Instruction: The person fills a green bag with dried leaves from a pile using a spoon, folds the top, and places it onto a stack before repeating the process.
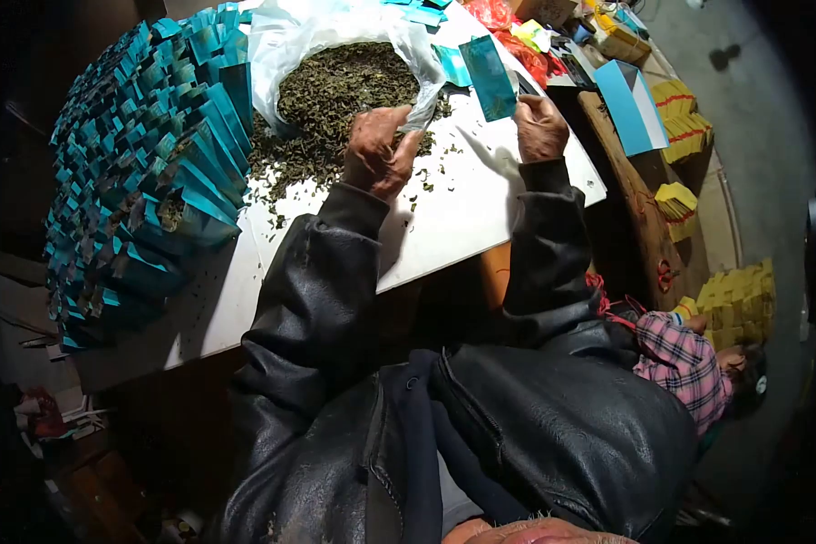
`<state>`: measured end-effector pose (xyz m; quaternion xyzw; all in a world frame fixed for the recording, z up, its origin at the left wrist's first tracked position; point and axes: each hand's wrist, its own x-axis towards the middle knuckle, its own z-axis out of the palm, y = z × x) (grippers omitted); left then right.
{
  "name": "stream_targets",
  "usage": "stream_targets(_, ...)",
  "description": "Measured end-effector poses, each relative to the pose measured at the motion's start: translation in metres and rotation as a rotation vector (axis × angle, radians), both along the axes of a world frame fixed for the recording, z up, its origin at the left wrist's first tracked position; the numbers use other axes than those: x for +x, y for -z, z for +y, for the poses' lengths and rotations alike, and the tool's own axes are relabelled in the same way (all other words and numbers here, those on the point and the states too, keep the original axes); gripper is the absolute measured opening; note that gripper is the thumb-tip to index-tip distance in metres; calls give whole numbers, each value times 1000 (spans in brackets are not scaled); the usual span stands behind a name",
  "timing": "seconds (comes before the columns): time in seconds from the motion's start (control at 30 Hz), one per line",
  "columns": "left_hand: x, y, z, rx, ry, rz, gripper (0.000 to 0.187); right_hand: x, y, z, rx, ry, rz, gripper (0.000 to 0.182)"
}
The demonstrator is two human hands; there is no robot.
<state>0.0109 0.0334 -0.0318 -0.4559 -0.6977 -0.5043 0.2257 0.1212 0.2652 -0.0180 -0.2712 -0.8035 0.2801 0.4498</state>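
My right hand [542, 129] pinches the lower edge of a flat teal packet [486, 78], held upright above the white table. My left hand [377, 150] is curled at the near edge of a heap of dried, dark green leaves [349, 82], beside the rim of the clear plastic bag [272, 54] around them. Its fingertips are hidden, so what they hold does not show. Left of the heap stand many teal packets [154, 136] packed close together, some with leaves showing at their open tops. Loose leaves lie scattered near my left hand.
The white table [444, 218] ends close to my body. To the right are a blue box [627, 107], a wooden bench [639, 199] and stacks of yellow packs [684, 122]. Red plastic bags [526, 54] lie at the back. A person in a plaid shirt [684, 363] is at the right.
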Motion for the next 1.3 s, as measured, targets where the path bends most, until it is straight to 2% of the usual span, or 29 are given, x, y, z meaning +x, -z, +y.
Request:
stream_targets(0.03,1,-1,-1,-2,-6,-5,34,4,-7,-12,-12,-31,46,15)
stream_targets(0.07,3,-3,0,11,33,-161,37,5,-14,-22,-30,-73,52,15)
stream_targets(0.1,4,-5,0,26,69,-316,40,7,-19,-36,-187,-165,129,16)
stream_targets(0.13,4,-5,4,106,137,-403,49,10,-35,-62,-143,-195,104,16)
stream_targets(0.17,4,-5,3,54,163,-531,59,11,-45,-80,-102,-224,81,16)
stream_targets(0.2,5,-8,2,116,253,-698,63,3,-35,-81,-62,-398,166,16)
stream_targets(0.23,5,-12,0,181,344,-865,67,3,-27,-85,74,-364,25,15)
stream_targets(0.27,6,-13,0,281,453,-1005,65,3,-37,-106,140,-376,6,14)
stream_targets(0.3,4,-14,0,270,422,-992,49,2,-42,-122,206,-387,-13,14)
stream_targets(0.37,4,-26,-7,394,563,-1038,37,-5,-39,-134,227,-565,26,14)
stream_targets(0.4,-2,-24,-11,286,473,-1011,31,-9,-36,-138,264,-589,33,16)
stream_targets(0.5,-4,-21,-11,372,419,-1120,30,-15,-34,-140,150,-671,-8,16)
stream_targets(0.53,-6,-17,-11,345,351,-1051,25,-16,-33,-134,146,-727,-18,14)
stream_targets(0.63,-13,-9,-10,480,393,-1061,22,-21,-37,-117,59,-749,-90,13)
stream_targets(0.67,-15,-7,-12,480,381,-1178,27,-28,-36,-105,13,-835,6,14)
stream_targets(0.7,-14,-11,-15,480,375,-1177,27,-30,-46,-95,174,-758,-33,15)
stream_targets(0.77,-10,-25,-20,626,376,-1211,46,-44,-57,-77,53,-775,19,15)
stream_targets(0.8,-14,-20,-20,686,472,-1220,59,-50,-62,-72,-7,-772,-13,14)
stream_targets(0.83,-15,-21,-22,682,472,-1219,59,-57,-64,-67,-68,-766,-44,14)
stream_targets(0.9,-17,-24,-25,629,772,-1210,64,-86,-38,-52,-181,-912,4,11)
stream_targets(0.97,-15,-27,-27,512,931,-1177,67,-97,-22,-51,281,-803,-124,8)
stream_targets(1.0,-13,-29,-27,460,925,-1140,69,-105,-8,-49,340,-774,-183,9)
stream_targets(1.03,-12,-30,-27,409,919,-1104,71,-111,-5,-55,141,-836,-264,8)
stream_targets(1.1,-13,-31,-26,365,892,-1127,74,-95,1,-53,457,-670,-382,8)
stream_targets(1.13,-13,-33,-26,308,904,-1100,73,-94,-2,-52,447,-672,-386,8)
stream_targets(1.2,-10,-36,-24,237,909,-1081,67,-89,-1,-50,430,-620,-205,13)
stream_targets(1.23,-10,-34,-23,229,908,-1089,67,-91,-5,-47,358,-683,-69,19)
stream_targets(1.3,-11,-30,-23,204,913,-1104,64,-87,-13,-40,-20,-743,1,23)
